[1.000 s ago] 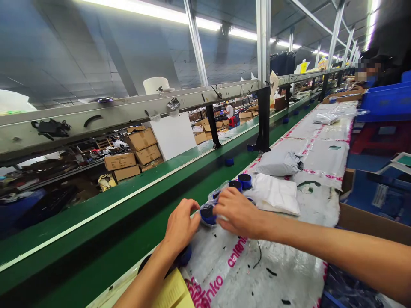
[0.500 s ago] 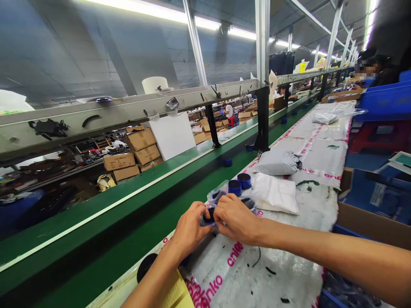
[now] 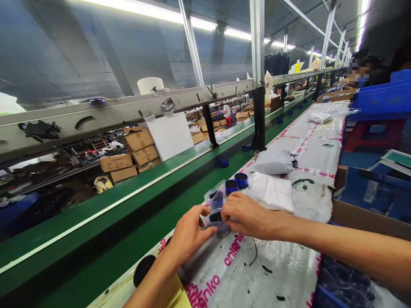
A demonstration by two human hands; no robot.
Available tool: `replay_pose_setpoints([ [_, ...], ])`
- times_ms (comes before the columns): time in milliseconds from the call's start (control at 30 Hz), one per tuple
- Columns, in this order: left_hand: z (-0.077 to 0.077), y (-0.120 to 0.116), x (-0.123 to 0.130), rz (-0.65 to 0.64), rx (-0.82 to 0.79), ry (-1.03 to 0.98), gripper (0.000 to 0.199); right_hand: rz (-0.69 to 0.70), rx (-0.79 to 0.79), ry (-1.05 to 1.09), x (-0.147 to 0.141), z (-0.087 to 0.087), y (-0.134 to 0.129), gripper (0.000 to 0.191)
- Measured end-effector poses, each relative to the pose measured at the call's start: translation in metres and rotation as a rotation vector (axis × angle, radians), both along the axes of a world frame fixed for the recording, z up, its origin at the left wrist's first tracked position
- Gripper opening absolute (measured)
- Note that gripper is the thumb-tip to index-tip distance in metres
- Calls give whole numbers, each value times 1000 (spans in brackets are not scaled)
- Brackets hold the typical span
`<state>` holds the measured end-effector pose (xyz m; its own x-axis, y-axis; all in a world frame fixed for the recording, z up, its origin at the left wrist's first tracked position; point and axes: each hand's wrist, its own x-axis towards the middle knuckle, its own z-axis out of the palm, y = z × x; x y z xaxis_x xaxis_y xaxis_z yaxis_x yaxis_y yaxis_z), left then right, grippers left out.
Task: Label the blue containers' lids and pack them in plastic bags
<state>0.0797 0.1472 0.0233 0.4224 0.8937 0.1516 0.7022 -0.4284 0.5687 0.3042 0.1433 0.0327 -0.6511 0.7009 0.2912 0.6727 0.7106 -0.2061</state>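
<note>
Bagged blue piece (image 3: 215, 217), black on top, lies near belt-side edge of bench (image 3: 295, 265), between our left hand (image 3: 192, 231) and right hand (image 3: 245, 215). Outline roundish; long axis we cannot tell. Right hand nearer, fingers curled at piece's right side, tips hidden: whether gripping, we cannot tell. Left thumb and fingers spread, nothing between. Farther along same edge we count one more wrapped piece (image 3: 215, 199), two bare pieces (image 3: 231, 187), one white pouch (image 3: 272, 192).

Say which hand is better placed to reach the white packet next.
Probably the right hand: it is nearer, close by the white packet. The left hand is farther off, with the blue-and-black piece and the right hand in between.
</note>
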Motion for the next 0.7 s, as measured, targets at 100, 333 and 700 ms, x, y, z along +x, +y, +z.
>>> replay_pose_setpoints([
  [100, 0, -2, 2, -80, 61, 116, 30, 35, -1, 22, 5, 3, -1, 22],
  [333, 13, -2, 1, -65, 53, 213, 7, -14, 35, 33, 20, 12, 4, 11],
  [700, 7, -3, 15, 143, -59, 162, 32, -248, 118, -270, -21, 5, 29, 11],
])
